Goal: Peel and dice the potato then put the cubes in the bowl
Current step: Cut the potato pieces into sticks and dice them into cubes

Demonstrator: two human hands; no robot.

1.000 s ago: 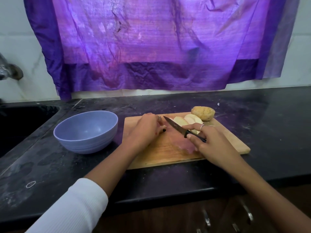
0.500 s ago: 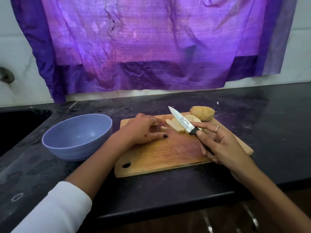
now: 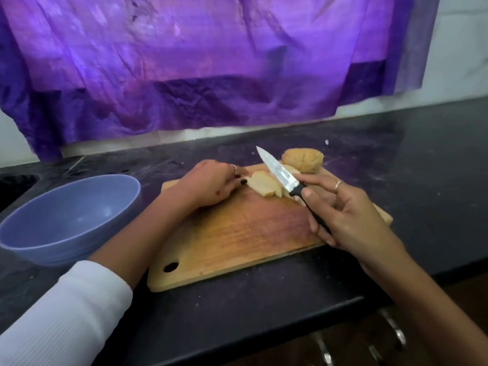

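Behind the black stone tabletop (image 3: 422,180) a crumpled purple cloth (image 3: 211,62) is hung across the white wall. Compared with half a second ago, the black-handled kitchen knife (image 3: 280,174) has been raised a little, its tip now pointing up and to the far left above the pale peeled potato slices (image 3: 264,184). The right hand (image 3: 348,215) is curled round the handle, with the index finger laid along it. The left hand (image 3: 208,184) has been brought closer to the slices, and its fingertips now touch their left edge, fingers bent. The slices lie at the far side of the rectangular wooden cutting board (image 3: 237,233), and part of them is hidden by the blade. An unpeeled brown potato piece (image 3: 303,160) sits at the board's far edge, just beyond the slices. To the left of the board stands the round blue-grey bowl (image 3: 68,217). A white ribbed sleeve (image 3: 60,318) covers the left forearm at the near left.
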